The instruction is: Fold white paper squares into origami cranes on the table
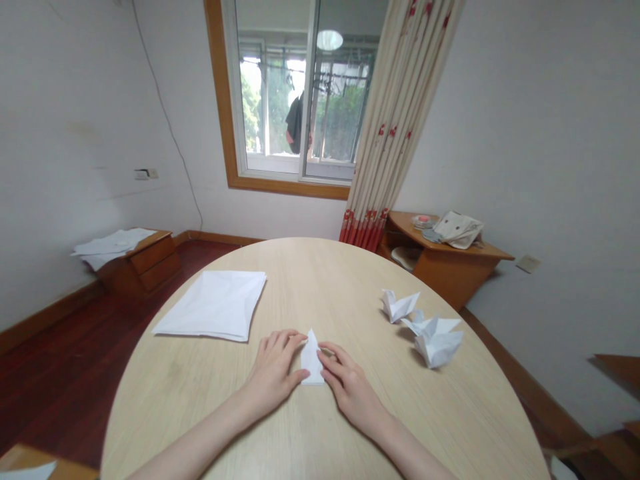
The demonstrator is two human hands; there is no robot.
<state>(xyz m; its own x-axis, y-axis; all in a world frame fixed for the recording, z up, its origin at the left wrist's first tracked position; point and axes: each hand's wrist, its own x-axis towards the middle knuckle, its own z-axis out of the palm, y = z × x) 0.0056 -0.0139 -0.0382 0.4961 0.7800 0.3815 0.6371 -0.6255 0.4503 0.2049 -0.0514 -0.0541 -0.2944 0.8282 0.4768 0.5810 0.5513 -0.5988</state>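
Paper: my small white folded paper (pixel 311 360) lies flat on the surface, in the middle towards the near edge, with its pointed tip facing far.
Left hand: my left hand (pixel 275 370) lies palm down just left of the paper. It is open with fingers stretched out, the fingertips on the paper's left edge and the thumb at its near corner. It presses and grips nothing.
Right hand: my right hand (pixel 350 387) lies palm down just right of the paper, also open. Its fingers (pixel 331 357) rest on the paper's right edge and are not closed around it.
Surface: the surface (pixel 320 280) is round, pale wood.
Stack: a stack (pixel 213 303) of flat white sheets lies on the far left, well apart from my hands.
Figures: two folded white figures sit to the right, one farther (pixel 399 305) and one nearer (pixel 436 341), close beside each other.
Cabinet: a low wooden cabinet (pixel 150 263) stands on the floor at far left, with loose sheets (pixel 113 243) on top.
Shelf: a wooden shelf (pixel 450 263) stands at far right and carries a pale bag (pixel 457 230).
Window: a window (pixel 295 93) is in the far wall, with a patterned curtain (pixel 395 120) at its right.
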